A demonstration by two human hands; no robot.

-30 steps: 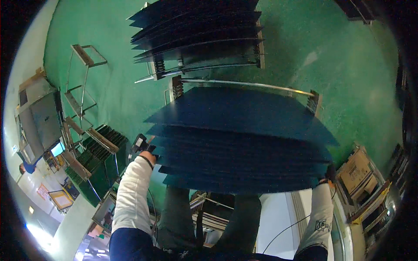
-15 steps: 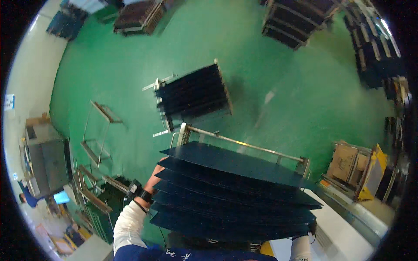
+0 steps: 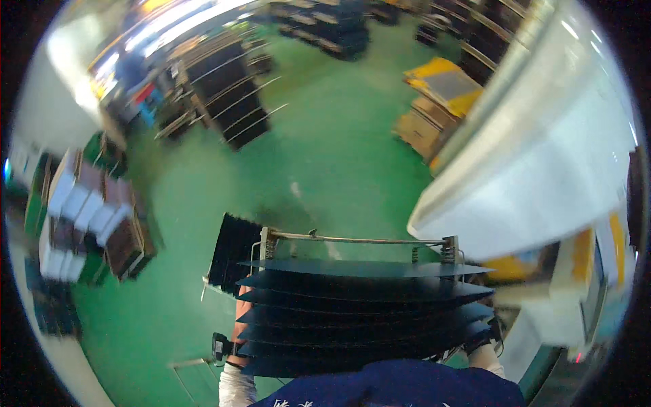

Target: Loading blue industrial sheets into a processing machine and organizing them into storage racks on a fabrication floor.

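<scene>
Several dark flat sheets (image 3: 366, 292) stand in a row across the front of me, their pointed corners fanned out at both sides. Behind their far edge is a metal rack frame (image 3: 359, 239) with a crossbar and springs at its posts. My left hand (image 3: 243, 293) reaches along the left side of the sheets. Its fingers are hidden behind their corners. On that wrist sits a small black device (image 3: 218, 347). My right hand (image 3: 480, 337), dark at the wrist, is at the right edge of the sheets, with its fingers out of sight.
Another rack of dark sheets (image 3: 230, 251) stands just beyond the left corner. A large white panel (image 3: 522, 163) slants along the right. Cardboard boxes (image 3: 426, 127) under a yellow-edged board (image 3: 447, 83) stand ahead right. A loaded rack (image 3: 227, 95) and stacked crates (image 3: 102, 210) are at left.
My view has swung to the right. The sheets and their rack frame have stayed before me and now lie level, while the other rack has shifted to the left and nearer.
</scene>
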